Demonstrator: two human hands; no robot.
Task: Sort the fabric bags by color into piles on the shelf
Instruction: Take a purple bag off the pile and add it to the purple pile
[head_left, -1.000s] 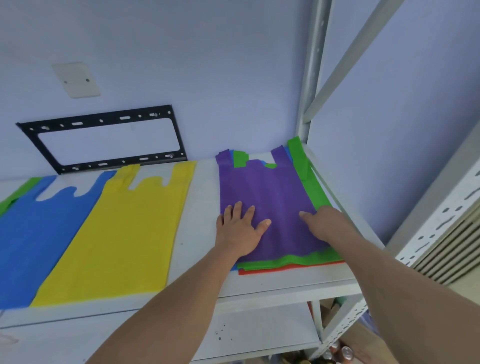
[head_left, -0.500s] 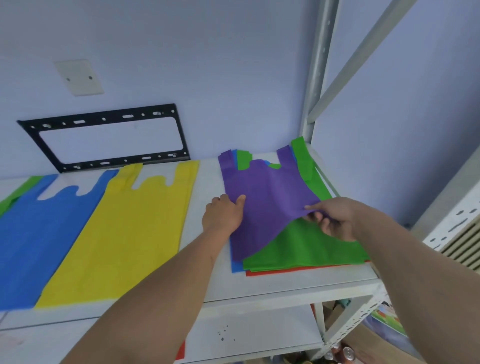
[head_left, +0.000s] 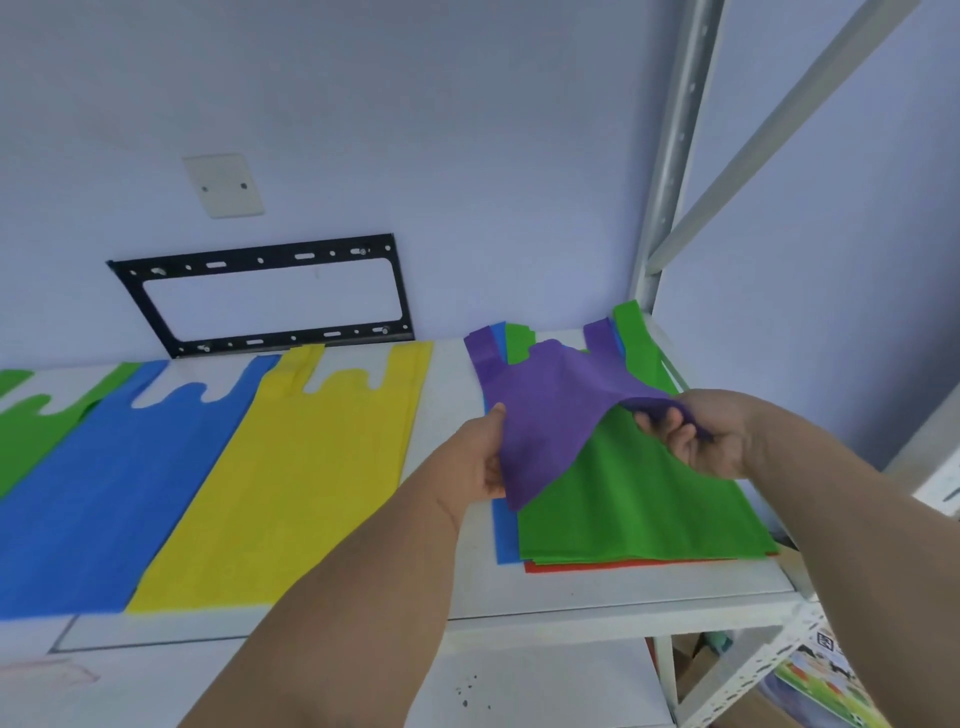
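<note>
Shelf (head_left: 623, 597) carries sorted bags at left: blue bag (head_left: 98, 493), yellow bag (head_left: 291, 483), green bag (head_left: 31, 431) at far left edge. Mixed stack at right: green top bag (head_left: 639, 499) over blue and red edges. Purple bag (head_left: 545, 410) half lifted off stack, handles resting at back. Left hand (head_left: 480, 460) pinches its left edge; right hand (head_left: 701, 431) grips bunched right edge. Step, as judged: peeling purple bag off stack. Next move likely needs full lift, then fresh purple pile on bare shelf between yellow bag and stack.
</note>
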